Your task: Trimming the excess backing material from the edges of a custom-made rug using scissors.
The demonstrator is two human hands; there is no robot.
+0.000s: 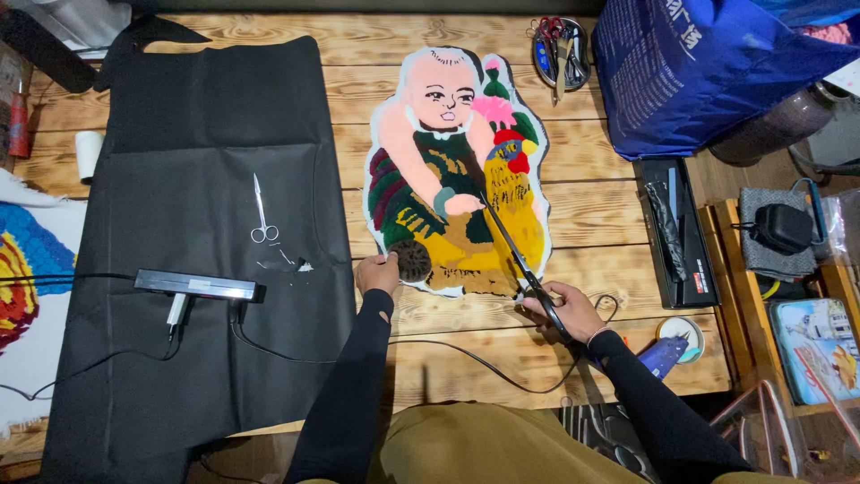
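A colourful tufted rug piece [452, 170], cut to the shape of a child holding a rooster, lies on the wooden table [591, 224]. My left hand [377, 272] pinches its lower left edge. My right hand [566, 309] grips the handles of long black scissors [512, 249], whose blades lie diagonally over the rooster part, pointing up and left. A black sheet of fabric [197, 233] covers the left of the table.
Small silver scissors [262, 213] and a black bar-shaped tool [199, 287] with a cable lie on the black fabric. A blue bag [699, 72] stands at the back right, a tin of scissors [560, 49] beside it. A black box [678, 231] lies right.
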